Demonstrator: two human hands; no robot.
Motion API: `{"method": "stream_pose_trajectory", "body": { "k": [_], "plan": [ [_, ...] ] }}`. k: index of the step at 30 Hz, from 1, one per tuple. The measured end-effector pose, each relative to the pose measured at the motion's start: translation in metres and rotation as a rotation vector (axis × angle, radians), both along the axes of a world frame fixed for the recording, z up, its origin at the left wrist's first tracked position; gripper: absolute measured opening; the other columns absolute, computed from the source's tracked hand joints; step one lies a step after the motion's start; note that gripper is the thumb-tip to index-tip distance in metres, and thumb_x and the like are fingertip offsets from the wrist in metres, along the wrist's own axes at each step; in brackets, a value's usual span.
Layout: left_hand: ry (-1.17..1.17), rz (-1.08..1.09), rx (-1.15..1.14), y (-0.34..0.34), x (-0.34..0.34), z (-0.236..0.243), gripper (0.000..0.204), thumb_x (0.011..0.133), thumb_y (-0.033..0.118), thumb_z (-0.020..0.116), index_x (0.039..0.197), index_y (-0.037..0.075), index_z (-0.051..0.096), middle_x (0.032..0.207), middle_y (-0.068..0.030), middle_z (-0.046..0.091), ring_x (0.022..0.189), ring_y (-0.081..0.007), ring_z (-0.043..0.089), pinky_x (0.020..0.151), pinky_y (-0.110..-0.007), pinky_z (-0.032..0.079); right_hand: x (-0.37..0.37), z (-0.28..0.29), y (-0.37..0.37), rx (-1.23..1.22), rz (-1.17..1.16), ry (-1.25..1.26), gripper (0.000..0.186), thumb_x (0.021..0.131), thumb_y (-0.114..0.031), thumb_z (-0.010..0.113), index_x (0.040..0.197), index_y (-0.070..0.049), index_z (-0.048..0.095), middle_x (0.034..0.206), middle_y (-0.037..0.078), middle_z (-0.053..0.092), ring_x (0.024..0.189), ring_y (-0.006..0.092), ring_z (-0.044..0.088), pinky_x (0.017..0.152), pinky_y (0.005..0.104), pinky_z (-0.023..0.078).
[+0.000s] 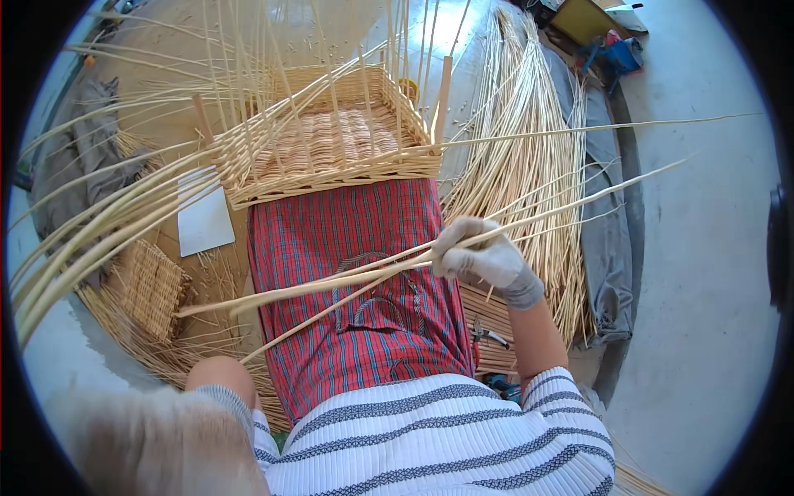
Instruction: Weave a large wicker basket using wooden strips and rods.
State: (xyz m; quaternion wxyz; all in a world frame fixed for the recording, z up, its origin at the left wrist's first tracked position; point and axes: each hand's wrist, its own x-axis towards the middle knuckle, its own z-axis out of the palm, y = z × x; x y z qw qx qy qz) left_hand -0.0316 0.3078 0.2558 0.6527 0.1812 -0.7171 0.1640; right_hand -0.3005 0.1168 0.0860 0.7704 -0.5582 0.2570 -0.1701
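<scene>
Nearest the camera sits the striped grey-and-white top point(438, 438) of the person, with a red plaid apron point(364, 273) over the lap beyond it. Largest item beyond: one heap of loose willow rods point(529, 157) on the floor at right, long axis running away from the person and fanning toward the near end. One rectangular wicker basket point(331, 140), unfinished, rests against the far edge of the apron, its uprights standing up and splaying outward, with a sheaf of them sweeping down to the left. One small woven wicker panel point(149, 285) lies on the floor at left, beside one white sheet point(204, 219). One gloved right hand point(480, 256) is closed in a fist around a small bunch of willow rods point(331, 285), about four or five; exact count cannot be told. Those rods lie across the lap, long axis running from lower left to upper right, thick ends pointing toward the person's left knee, thin tips reaching past the hand toward the right. One pair of cutters point(490, 334) lies on the floor just right of the apron. Left hand: only a blurred arm shows at lower left; grip cannot be told.
</scene>
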Motion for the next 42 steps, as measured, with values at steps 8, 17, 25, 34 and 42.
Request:
{"method": "stream_pose_trajectory", "body": {
  "k": [8,17,25,34,42],
  "plan": [
    [-0.129,0.63,1.18,-0.077,0.039,-0.163,0.019,0.093,0.022,0.06,0.106,0.012,0.068,0.093,-0.0084,0.068,0.09,-0.0298,0.065,0.091,-0.046,0.046,-0.005,0.027,-0.072,-0.288,-0.522,-0.334,0.009,0.096,-0.011,0.059,0.097,-0.002,0.058,0.072,0.008,0.061,0.061,0.0159,0.06,0.056,0.0281,0.05],
    [0.523,0.247,1.45,-0.088,0.064,-0.271,0.023,0.098,0.024,0.061,0.091,0.003,0.068,0.07,-0.0039,0.061,0.066,-0.0114,0.057,0.063,-0.029,0.047,0.027,-0.039,-0.1,-0.232,-0.672,-0.196,0.014,0.095,-0.006,0.063,0.106,-0.008,0.054,0.101,0.014,0.068,0.089,0.0213,0.068,0.074,0.0324,0.06],
    [0.651,0.386,1.427,-0.085,0.001,-0.277,0.017,0.094,0.021,0.065,0.102,0.006,0.068,0.089,-0.0094,0.069,0.077,-0.0189,0.067,0.072,-0.032,0.055,0.021,-0.082,-0.121,-0.145,-0.797,-0.14,0.013,0.094,-0.01,0.066,0.103,-0.007,0.056,0.093,0.011,0.069,0.082,0.0217,0.071,0.069,0.0318,0.063],
    [0.738,-0.044,1.945,-0.194,0.04,-0.25,0.037,0.096,0.027,0.064,0.123,0.003,0.055,0.087,-0.0094,0.065,0.051,-0.0151,0.061,0.041,-0.028,0.051,0.031,-0.081,-0.138,-0.072,-0.809,0.057,0.011,0.094,-0.009,0.066,0.098,-0.005,0.056,0.092,0.01,0.07,0.081,0.0206,0.071,0.07,0.0316,0.062],
    [0.801,0.28,1.712,-0.195,0.013,-0.286,0.018,0.096,0.024,0.063,0.096,0.007,0.066,0.066,-0.0053,0.064,0.049,-0.0146,0.058,0.046,-0.032,0.046,0.143,0.009,-0.169,-0.929,-0.437,0.161,0.015,0.092,-0.008,0.067,0.09,0.001,0.056,0.104,0.013,0.068,0.081,0.0141,0.065,0.083,0.0284,0.055]
  ]
}}
